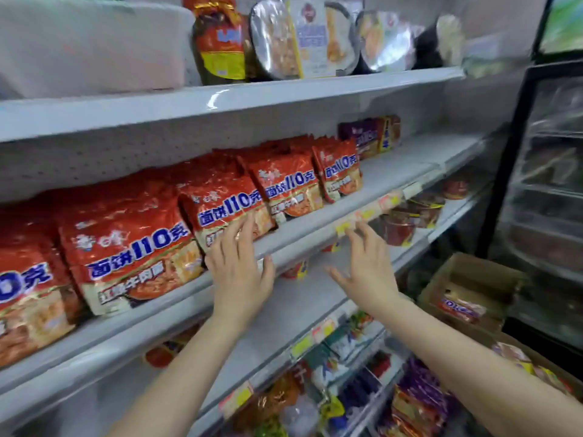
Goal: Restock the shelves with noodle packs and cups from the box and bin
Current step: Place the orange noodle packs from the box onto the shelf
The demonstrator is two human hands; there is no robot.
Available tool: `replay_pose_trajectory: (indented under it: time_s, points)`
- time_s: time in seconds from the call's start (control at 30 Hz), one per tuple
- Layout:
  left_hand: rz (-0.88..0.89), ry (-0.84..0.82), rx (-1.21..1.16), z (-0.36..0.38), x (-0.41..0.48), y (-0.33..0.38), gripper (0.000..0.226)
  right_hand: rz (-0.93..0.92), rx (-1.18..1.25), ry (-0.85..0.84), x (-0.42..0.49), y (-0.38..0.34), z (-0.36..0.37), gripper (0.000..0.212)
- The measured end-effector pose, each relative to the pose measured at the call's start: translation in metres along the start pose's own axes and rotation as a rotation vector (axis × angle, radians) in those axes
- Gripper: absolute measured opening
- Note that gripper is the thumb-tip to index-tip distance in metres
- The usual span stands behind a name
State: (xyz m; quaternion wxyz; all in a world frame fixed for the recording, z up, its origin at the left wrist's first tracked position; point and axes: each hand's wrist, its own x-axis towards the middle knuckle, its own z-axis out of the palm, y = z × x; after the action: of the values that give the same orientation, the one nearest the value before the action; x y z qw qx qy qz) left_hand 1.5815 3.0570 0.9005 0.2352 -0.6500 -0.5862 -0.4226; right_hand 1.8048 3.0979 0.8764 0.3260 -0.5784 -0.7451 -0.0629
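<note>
Red multi-packs of noodles (132,247) stand in a row along the middle shelf (303,228). My left hand (241,266) is flat and open, its fingertips touching the lower front of one red pack (227,203). My right hand (367,266) hovers open in front of the shelf's edge, near the yellow price tags (344,228), and holds nothing. At the lower right a cardboard box (467,279) holds more noodle packs (460,307). Red noodle cups (407,222) sit on the shelf below.
The top shelf carries bowl noodles (303,39) and a red-and-yellow bag (220,42). A purple pack (367,137) stands at the far end of the middle shelf, beside a bare stretch. Mixed packs (419,402) fill the lowest shelves. A black-framed glass cooler (549,184) stands to the right.
</note>
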Motion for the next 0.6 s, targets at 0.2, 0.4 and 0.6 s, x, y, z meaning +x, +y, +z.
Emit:
replay_pose_trajectory:
  time_s: [0.2,0.4,0.6]
  points:
    - [0.157,-0.225,-0.172,0.094,-0.012,0.118,0.075,0.280,-0.112,-0.100,-0.053,0.139,-0.044,0.083]
    - [0.266,-0.473,-0.328,0.196,-0.034,0.236,0.074,0.487,-0.149,-0.287,-0.099,0.268,-0.066,0.080]
    - [0.134,-0.766,-0.357,0.293,-0.055,0.324,0.072,0.624,-0.059,-0.439,-0.100,0.385,-0.071,0.074]
